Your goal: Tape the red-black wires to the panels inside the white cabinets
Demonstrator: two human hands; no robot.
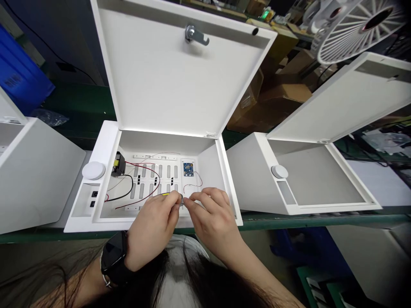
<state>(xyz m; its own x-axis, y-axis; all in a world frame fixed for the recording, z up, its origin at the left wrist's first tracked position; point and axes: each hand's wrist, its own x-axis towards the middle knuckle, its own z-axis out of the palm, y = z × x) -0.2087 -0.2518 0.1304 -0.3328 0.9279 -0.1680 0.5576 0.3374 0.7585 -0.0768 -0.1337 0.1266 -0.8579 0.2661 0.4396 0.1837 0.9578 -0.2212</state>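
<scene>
A white box [224, 184] with its lid [180, 72] raised stands in the middle. Over its front edge my left hand [157, 222] is closed on a small dark part with a yellow strip, mostly hidden by the fingers. My right hand [213, 214] has thumb and forefinger pinched at the end of that part; what they hold is too small to name. Inside the box, a blue circuit board [188, 169] with a thin wire lies beyond my hands. A black component [118, 164] with red and black wires sits at the inner left.
Another open white box [317, 175] stands to the right, and part of a third [41, 171] to the left. Behind are cardboard boxes [282, 96], a white fan [359, 30] and a blue bin [22, 72]. The green bench edge [289, 220] runs along the front.
</scene>
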